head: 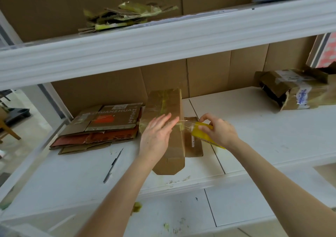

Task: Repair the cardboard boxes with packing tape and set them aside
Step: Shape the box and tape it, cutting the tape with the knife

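A flattened brown cardboard box (167,107) lies lengthwise on the white shelf (254,127), with shiny tape over its far half. My left hand (157,134) presses flat on the box's middle, fingers together. My right hand (219,129) grips a yellowish roll of packing tape (201,134) just right of the box. A clear strip of tape stretches from the roll to the box's right edge under my left fingertips. A smaller cardboard flap (193,145) sticks out beneath the roll.
A stack of flattened boxes (101,125) with red print lies to the left. A dark pen (113,164) rests on the shelf near its front. A crumpled taped box (294,89) sits at the far right. Tape scraps (125,16) lie on the upper shelf.
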